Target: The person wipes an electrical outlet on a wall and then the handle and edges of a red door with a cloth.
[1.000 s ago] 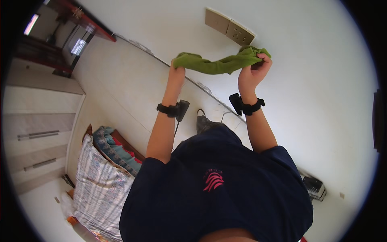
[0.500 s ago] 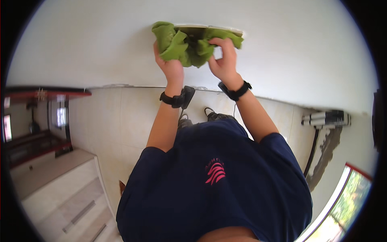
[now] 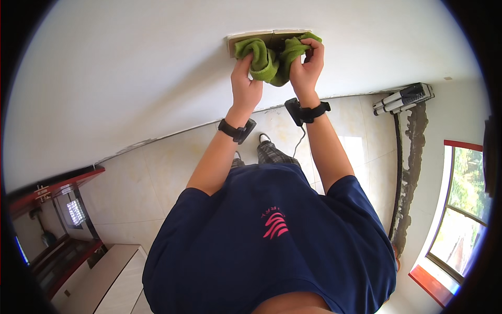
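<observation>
A crumpled green cloth (image 3: 264, 67) is bunched between my two hands. My left hand (image 3: 244, 83) grips its left part, thumb and fingers pinching the fabric. Gripping the right part of the cloth, my right hand (image 3: 308, 68) has its fingers curled near the top edge. Behind the cloth, a flat tan panel-like fixture (image 3: 251, 36) with a seam in its upper edge projects from the white wall (image 3: 157, 63). The cloth covers much of its face, and whether it presses on the fixture is hard to tell. Black straps with small dark boxes sit on both wrists.
Pale floor tiles (image 3: 136, 193) lie between the wall and my body. To the right are a black-and-white bundle (image 3: 402, 98) and a rough grey strip (image 3: 410, 172) along the wall, near a window (image 3: 460, 209). A white cabinet (image 3: 107, 280) and red-edged furniture (image 3: 68, 183) stand at left.
Both hands and the cloth have shifted right in the picture, and more of the fixture's left side shows. The surroundings have tilted with the view. Both hands still hold the cloth.
</observation>
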### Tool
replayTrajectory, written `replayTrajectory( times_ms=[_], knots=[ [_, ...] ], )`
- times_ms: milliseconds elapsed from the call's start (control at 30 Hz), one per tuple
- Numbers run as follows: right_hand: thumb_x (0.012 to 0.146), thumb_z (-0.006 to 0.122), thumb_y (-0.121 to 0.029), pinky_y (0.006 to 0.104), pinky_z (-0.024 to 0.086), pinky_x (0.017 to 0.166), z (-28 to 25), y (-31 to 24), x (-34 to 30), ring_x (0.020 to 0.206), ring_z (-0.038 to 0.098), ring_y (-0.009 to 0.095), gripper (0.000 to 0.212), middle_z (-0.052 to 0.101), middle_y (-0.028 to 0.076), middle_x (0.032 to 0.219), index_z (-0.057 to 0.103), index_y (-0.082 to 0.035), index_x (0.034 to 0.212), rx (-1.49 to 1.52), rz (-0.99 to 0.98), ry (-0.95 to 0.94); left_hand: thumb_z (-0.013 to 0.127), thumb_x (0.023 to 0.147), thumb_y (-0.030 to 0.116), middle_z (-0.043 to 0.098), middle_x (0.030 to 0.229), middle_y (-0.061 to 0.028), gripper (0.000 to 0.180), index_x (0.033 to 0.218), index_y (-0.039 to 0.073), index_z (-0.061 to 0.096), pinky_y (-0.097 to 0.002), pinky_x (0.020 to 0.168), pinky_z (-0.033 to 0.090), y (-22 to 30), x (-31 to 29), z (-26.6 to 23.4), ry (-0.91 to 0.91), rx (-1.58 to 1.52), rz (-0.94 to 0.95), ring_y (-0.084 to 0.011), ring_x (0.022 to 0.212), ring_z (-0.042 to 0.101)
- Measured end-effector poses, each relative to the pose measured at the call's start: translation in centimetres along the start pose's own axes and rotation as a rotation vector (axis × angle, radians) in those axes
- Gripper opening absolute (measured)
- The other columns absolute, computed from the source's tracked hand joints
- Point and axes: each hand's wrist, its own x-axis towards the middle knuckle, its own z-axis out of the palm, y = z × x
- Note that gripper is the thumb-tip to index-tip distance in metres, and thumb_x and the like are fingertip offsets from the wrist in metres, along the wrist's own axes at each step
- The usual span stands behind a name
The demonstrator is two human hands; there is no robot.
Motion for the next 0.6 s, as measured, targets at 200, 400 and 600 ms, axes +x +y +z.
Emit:
replayTrajectory(
  times_ms=[200,400,600],
  knots=[
    [0.074,0.058,0.005,0.0279,0.046,0.070,2.1,-1.1,-1.8,0.074,0.056,0.020,0.023,0.059,0.010,0.086,0.057,-0.001,0.096,0.149,-0.080,-0.224,0.060,0.082,0.004,0.060,0.108,-0.0164,0.030,0.111,-0.003,0.059,-0.0333,0.080,0.049,2.9,1.8,-1.0,0.007,0.048,0.224,-0.0299,0.094,0.061],
    [0.071,0.060,0.006,0.0293,0.047,0.073,0.5,1.4,-2.8,0.078,0.058,0.023,0.024,0.060,0.011,0.085,0.057,-0.001,0.094,0.116,-0.059,-0.267,0.059,0.081,0.001,0.063,0.103,-0.0141,0.029,0.110,-0.002,0.061,-0.0318,0.079,0.049,1.2,0.6,-0.9,-0.096,0.123,0.087,-0.0265,0.090,0.062],
    [0.071,0.056,0.007,0.0298,0.048,0.073,0.5,0.6,-1.7,0.080,0.060,0.025,0.026,0.060,0.012,0.087,0.058,-0.002,0.095,0.175,-0.055,-0.260,0.055,0.079,-0.002,0.064,0.106,-0.0160,0.032,0.111,-0.002,0.060,-0.0319,0.083,0.048,-0.6,-0.9,-1.6,-0.009,0.146,0.001,-0.0287,0.095,0.063]
  ],
)
